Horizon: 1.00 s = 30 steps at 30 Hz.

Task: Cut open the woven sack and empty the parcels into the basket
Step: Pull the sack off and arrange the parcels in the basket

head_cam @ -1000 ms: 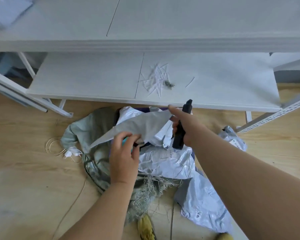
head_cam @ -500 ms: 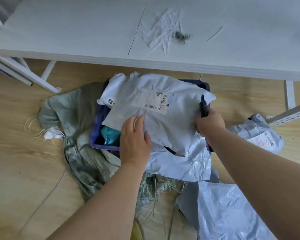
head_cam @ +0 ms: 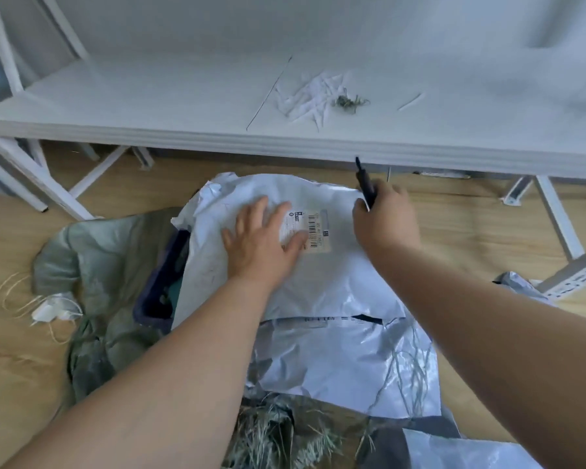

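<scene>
A large white parcel [head_cam: 332, 275] with a barcode label lies on top of the dark blue basket [head_cam: 163, 282], covering most of it. My left hand [head_cam: 261, 242] presses flat on the parcel with straight fingers, beside the label. My right hand [head_cam: 384, 221] grips a black cutter [head_cam: 364, 182] at the parcel's far right corner, blade end pointing up. The grey-green woven sack [head_cam: 105, 265] lies crumpled on the floor around the basket, its frayed cut edge [head_cam: 278, 434] near me. A silver parcel [head_cam: 345, 363] hangs over the basket's near side.
A white shelf board [head_cam: 183, 106] with paper strips [head_cam: 315, 96] runs just beyond the basket, its metal legs [head_cam: 555, 218] at both sides. More silver parcels lie at the right [head_cam: 518, 282] and bottom right [head_cam: 460, 451]. Loose string and a white tag [head_cam: 48, 309] lie on the wooden floor at left.
The white parcel went from held up between both hands to lying flat on the basket. My left hand slid further onto it and flattened; my right hand lifted slightly with the cutter.
</scene>
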Each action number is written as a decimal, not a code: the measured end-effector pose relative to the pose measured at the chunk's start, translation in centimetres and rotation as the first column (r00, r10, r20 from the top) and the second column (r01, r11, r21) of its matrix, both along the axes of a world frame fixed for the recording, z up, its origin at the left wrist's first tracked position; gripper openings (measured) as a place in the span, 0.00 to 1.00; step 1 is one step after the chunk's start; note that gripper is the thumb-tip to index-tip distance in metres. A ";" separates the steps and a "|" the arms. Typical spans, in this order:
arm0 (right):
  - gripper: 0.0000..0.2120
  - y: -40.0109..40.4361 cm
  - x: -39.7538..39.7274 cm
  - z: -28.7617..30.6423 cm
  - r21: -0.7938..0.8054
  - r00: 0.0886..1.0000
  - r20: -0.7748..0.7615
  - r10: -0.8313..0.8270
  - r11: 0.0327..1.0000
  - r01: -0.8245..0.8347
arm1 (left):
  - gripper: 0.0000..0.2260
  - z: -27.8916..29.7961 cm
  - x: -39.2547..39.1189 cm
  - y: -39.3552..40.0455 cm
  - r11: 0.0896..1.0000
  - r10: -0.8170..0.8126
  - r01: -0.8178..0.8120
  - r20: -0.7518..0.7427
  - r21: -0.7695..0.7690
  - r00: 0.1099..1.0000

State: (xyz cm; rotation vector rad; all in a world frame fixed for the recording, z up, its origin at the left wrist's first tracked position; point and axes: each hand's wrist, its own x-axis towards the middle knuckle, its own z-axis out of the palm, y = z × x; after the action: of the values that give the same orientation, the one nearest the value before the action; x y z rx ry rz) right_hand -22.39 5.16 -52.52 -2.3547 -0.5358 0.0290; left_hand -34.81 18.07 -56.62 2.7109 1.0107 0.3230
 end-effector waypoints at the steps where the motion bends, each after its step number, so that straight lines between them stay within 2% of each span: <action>1: 0.12 0.4 -1.0 -0.1 -0.042 0.996 0.035 0.086 0.996 -0.085 | 0.28 -0.3 -0.4 -0.1 0.999 -0.011 0.009 -0.033 -0.043 0.999; 2: 0.15 0.8 -2.0 -0.5 -0.078 0.987 -0.003 0.158 0.984 -0.158 | 0.30 -0.6 -1.1 -0.1 0.996 -0.022 0.016 -0.066 -0.091 0.998; 5: 0.28 2.0 -4.8 -1.9 -0.156 0.919 -0.278 0.281 0.930 -0.332 | 0.35 -0.8 -3.9 0.9 0.988 -0.062 0.027 -0.227 -0.151 0.972; 7: 0.28 3.1 -6.1 -2.6 -0.256 0.909 -0.313 0.276 0.897 -0.360 | 0.37 -0.5 -5.1 2.0 0.985 -0.090 0.040 -0.298 -0.171 0.950; 9: 0.25 4.0 -7.1 -3.1 -0.287 0.932 -0.280 0.228 0.907 -0.308 | 0.37 -0.5 -5.7 2.7 0.970 -0.132 0.069 -0.267 -0.233 0.954; 10: 0.24 4.3 -7.6 -3.3 -0.282 0.944 -0.260 0.205 0.919 -0.277 | 0.37 -0.8 -6.0 2.9 0.958 -0.154 0.094 -0.208 -0.270 0.966; 12: 0.21 4.5 -8.4 -3.1 -0.260 0.970 -0.172 0.172 0.942 -0.213 | 0.33 -1.0 -6.7 3.3 0.938 -0.145 0.138 0.002 -0.319 0.989; 14: 0.19 4.8 -9.3 -2.1 -0.248 0.982 -0.042 0.186 0.950 -0.190 | 0.26 -0.8 -8.3 4.1 0.949 -0.029 0.107 0.258 -0.297 0.966; 16: 0.20 5.7 -10.9 -0.9 -0.228 0.966 0.046 0.256 0.944 -0.239 | 0.20 -0.9 -11.0 5.5 0.975 0.148 -0.058 0.433 -0.216 0.889; 18: 0.18 7.2 -13.0 -0.2 -0.196 0.936 0.074 0.345 0.925 -0.325 | 0.17 -1.8 -14.6 7.3 0.926 0.376 -0.320 0.466 -0.198 0.801; 19: 0.16 8.0 -14.4 -0.2 -0.175 0.914 0.059 0.402 0.905 -0.387 | 0.17 -2.7 -16.6 8.1 0.864 0.503 -0.448 0.409 -0.228 0.761; 20: 0.14 8.7 -15.9 -0.4 -0.152 0.884 0.029 0.467 0.876 -0.457 | 0.18 -4.3 -18.6 9.2 0.791 0.611 -0.550 0.293 -0.269 0.736; 22: 0.11 9.9 -19.0 -1.3 -0.114 0.813 -0.052 0.580 0.805 -0.582 | 0.22 -7.6 -21.9 10.3 0.644 0.705 -0.675 -0.064 -0.359 0.707; 24: 0.10 10.6 -21.9 -2.4 -0.085 0.759 -0.149 0.633 0.757 -0.648 | 0.31 -10.2 -23.8 10.0 0.497 0.689 -0.744 -0.319 -0.446 0.651; 26: 0.09 11.0 -24.2 -3.6 -0.068 0.712 -0.236 0.662 0.719 -0.691 | 0.40 -11.7 -25.0 8.5 0.318 0.718 -0.801 -0.423 -0.507 0.553; 28: 0.09 11.3 -25.9 -4.9 -0.080 0.666 -0.295 0.685 0.677 -0.732 | 0.50 -12.9 -25.9 7.2 0.147 0.739 -0.857 -0.521 -0.494 0.427; 29: 0.09 11.5 -26.6 -5.5 -0.092 0.647 -0.320 0.692 0.657 -0.748 | 0.54 -13.4 -26.5 6.8 0.070 0.704 -0.886 -0.606 -0.459 0.370; 30: 0.09 11.7 -27.1 -6.0 -0.107 0.634 -0.347 0.691 0.642 -0.759 | 0.57 -14.1 -27.0 6.8 0.033 0.631 -0.909 -0.696 -0.416 0.342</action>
State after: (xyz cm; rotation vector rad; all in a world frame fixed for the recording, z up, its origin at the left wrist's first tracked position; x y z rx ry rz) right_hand -49.51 16.83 -58.48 -2.1290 -1.3863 0.8396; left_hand -61.80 24.84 -70.67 1.1022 2.1063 -0.4063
